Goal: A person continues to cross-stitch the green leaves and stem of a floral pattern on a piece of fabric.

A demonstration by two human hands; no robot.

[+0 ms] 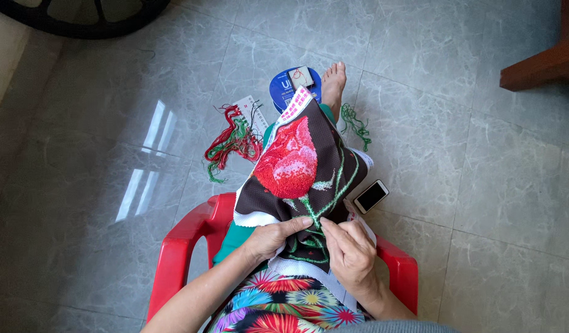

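Observation:
A dark brown cross-stitch cloth (315, 185) with a red rose and green stem lies over my lap and leg. My left hand (275, 236) grips the cloth's lower edge, thumb on top next to the green stem. My right hand (352, 253) pinches at the cloth right beside it, fingertips together near the stitched leaves. A needle is too small to make out.
I sit on a red plastic chair (185, 240). Bundles of red and green thread (232, 143) and more green thread (355, 126) lie on the grey tiled floor. A blue round tin (283, 86) stands by my bare foot (333, 83). A phone (371, 196) rests beside my leg. Wooden furniture (543, 61) at top right.

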